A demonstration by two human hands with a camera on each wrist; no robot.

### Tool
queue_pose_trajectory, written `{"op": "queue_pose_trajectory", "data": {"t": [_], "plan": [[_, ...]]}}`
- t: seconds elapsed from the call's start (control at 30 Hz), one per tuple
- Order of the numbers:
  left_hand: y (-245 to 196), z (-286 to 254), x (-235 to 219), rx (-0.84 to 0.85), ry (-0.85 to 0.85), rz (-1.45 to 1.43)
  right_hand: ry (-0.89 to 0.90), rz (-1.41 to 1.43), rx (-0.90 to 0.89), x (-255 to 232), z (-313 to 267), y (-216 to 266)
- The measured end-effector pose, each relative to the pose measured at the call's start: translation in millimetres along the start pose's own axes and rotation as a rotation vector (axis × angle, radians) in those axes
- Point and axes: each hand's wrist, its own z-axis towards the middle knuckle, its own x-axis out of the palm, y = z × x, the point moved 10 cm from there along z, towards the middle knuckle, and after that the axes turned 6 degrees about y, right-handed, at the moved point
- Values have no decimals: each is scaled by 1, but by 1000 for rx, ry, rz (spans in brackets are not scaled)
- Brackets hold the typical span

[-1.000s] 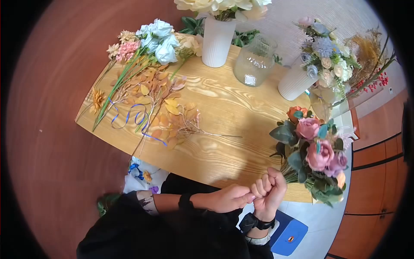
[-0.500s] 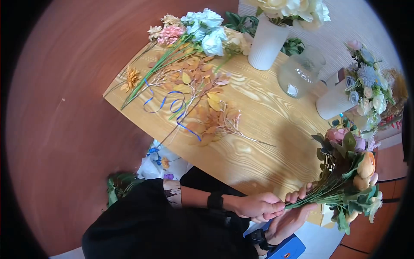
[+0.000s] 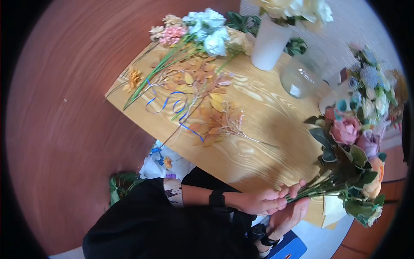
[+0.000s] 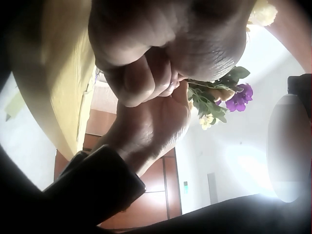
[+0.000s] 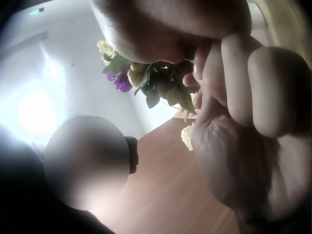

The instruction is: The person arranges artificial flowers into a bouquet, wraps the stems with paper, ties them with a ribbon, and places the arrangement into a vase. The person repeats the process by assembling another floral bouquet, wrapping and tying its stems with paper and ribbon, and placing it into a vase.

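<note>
A bouquet of artificial flowers [image 3: 345, 131], with pink, mauve and peach blooms and dark green leaves, leans out over the table's right end. My right hand [image 3: 290, 216] holds its green stems [image 3: 321, 187], palm below them and fingertips showing on the far side. My left hand [image 3: 261, 201] grips the stems' lower end, right against the right hand. Seen from the left wrist, the left hand [image 4: 165, 39] covers most of the stems, and a purple flower [image 4: 240, 97] shows beyond. In the right wrist view, curled left-hand fingers [image 5: 239, 83] hide the stem ends.
On the wooden table [image 3: 258, 112] lie orange-leaved branches [image 3: 189, 77], a curled blue ribbon [image 3: 166, 103] and light-blue flowers [image 3: 215, 41]. A white vase [image 3: 269, 47] and a glass vase [image 3: 302, 75] stand at the back. A blue box [image 3: 291, 246] sits below the right hand.
The view has swung, shifting the table rightward in the picture. The bouquet has turned in the hands, bringing the pink rose back up front. The left hand has moved closer along the stems.
</note>
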Motion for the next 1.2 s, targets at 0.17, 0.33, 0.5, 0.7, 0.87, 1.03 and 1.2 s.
{"op": "queue_pose_trajectory", "data": {"t": [0.17,0.33,0.5,0.7,0.87,1.03,1.2], "plan": [[16,-14,-9,-95,5,-122,188,204,109,7,4,-15],[26,-11,-21,-138,-57,-241,-48,115,168,-11,5,-22],[23,-8,-26,-154,-164,94,-123,169,171,-23,2,-25],[10,-1,-20,-93,-154,410,-118,236,171,-23,7,-20],[2,-3,-21,-75,-180,786,-154,273,147,-31,0,-25],[-8,-4,-8,9,-222,969,-207,12,216,-47,-20,-36],[-9,-4,-5,-7,-255,1111,-175,-6,49,-56,-21,-37]]}}
